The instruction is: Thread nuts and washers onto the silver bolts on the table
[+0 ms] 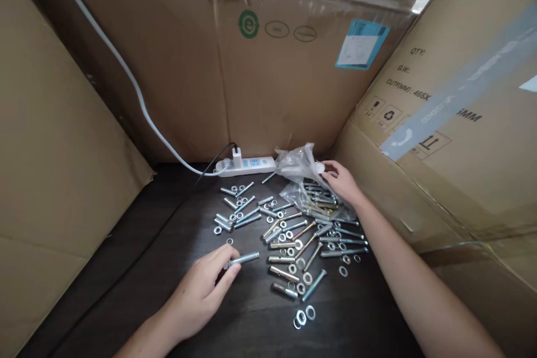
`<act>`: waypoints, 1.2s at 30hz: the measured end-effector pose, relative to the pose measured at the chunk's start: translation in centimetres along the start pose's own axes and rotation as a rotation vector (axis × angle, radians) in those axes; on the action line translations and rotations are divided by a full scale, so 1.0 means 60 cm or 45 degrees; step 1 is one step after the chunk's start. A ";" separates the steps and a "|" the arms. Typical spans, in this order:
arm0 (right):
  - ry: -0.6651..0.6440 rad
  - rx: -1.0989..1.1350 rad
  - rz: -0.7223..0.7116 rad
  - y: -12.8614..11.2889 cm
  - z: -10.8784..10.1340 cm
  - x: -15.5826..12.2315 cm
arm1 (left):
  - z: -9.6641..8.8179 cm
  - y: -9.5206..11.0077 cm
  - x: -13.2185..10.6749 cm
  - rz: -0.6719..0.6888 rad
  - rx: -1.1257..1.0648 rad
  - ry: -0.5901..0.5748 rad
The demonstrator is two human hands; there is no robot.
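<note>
Between the thumb and fingers of my left hand [205, 285] is a silver metal bolt [246, 258], tilted slightly up to the right above the dark tabletop. My right hand [340, 180] pinches the edge of a clear plastic bag [296, 163] at a small whitish round spot, which I cannot make out. Below that hand, another clear bag [323, 201] holds several bolts. Loose bolts, metal sleeves [283, 274] and washers [307, 278] lie spread between my hands, some silver and some brassy. Shorter silver sleeves and bolts [247, 218] with rings form a group at the left.
A white power strip [258, 165] with a plugged-in adapter lies at the back. Its white cable [138, 95] rises to the left, and a black cord [155, 235] crosses the table [138, 302]. Cardboard boxes [277, 89] wall in the left, back and right.
</note>
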State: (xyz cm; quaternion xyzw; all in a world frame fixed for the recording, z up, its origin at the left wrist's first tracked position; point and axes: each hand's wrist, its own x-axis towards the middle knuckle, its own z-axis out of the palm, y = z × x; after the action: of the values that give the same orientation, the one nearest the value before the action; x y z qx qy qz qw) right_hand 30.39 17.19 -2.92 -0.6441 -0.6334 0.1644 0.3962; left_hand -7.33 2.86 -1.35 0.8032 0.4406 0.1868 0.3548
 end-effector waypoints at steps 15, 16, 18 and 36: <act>0.082 0.621 -0.184 -0.076 -0.022 -0.094 | 0.004 -0.013 -0.001 -0.014 -0.023 0.011; 0.074 0.639 -0.194 -0.084 -0.023 -0.097 | 0.004 -0.014 -0.001 -0.018 -0.022 0.009; 0.054 0.672 -0.214 -0.103 -0.026 -0.103 | 0.005 -0.016 0.000 -0.031 -0.016 0.000; -0.064 0.760 -0.152 -0.171 -0.039 -0.132 | 0.007 -0.015 0.004 -0.024 0.074 -0.042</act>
State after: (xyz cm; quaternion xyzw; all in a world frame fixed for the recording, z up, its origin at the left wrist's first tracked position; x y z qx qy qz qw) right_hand 23.93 7.81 3.64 -0.4567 -0.6032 0.3355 0.5612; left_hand -7.47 3.22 -2.27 0.8119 0.4476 0.1574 0.3401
